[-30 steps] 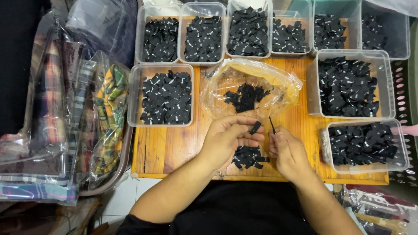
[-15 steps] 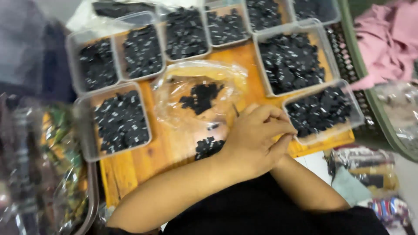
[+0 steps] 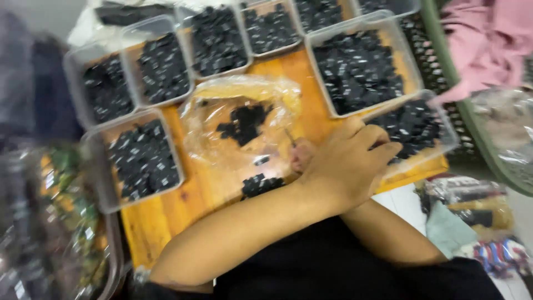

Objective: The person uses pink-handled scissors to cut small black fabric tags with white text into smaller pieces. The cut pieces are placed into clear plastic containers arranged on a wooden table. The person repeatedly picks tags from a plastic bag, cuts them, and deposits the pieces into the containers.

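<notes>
So, left to right. At the far left lies a blurry pile of see-thru bags point(image 3: 50, 233) w/ green and orange stuff inside. Next come clear plastic tubs full of small black bits: one tub at front left point(image 3: 141, 158), two more behind it, & others along the back of the orange wood worktop point(image 3: 150, 233).

In the middle sits a crinkly clear bag point(image 3: 239, 125), lying open on the worktop w/ a few black bits in it. Just in front of the bag is a small heap of black bits point(image 3: 261, 184), loose on the wood.

The left hand point(image 3: 344, 164) reaches across, right of that heap. Its fingers curl down at the near rim of the front right tub point(image 3: 422, 130). Can't tell if it holds anything; too blurry. The right hand point(image 3: 302, 154) is mostly hid under the left one. Only a bit of it peeks out beside the bag, w/ a thin dark stick point(image 3: 290, 138) poking up from it. Its grip looks pinched on the stick.

A big tub point(image 3: 361, 66) of black bits sits behind the hands. Far right: a green basket rim point(image 3: 472, 128) & pink cloth point(image 3: 488, 39).
</notes>
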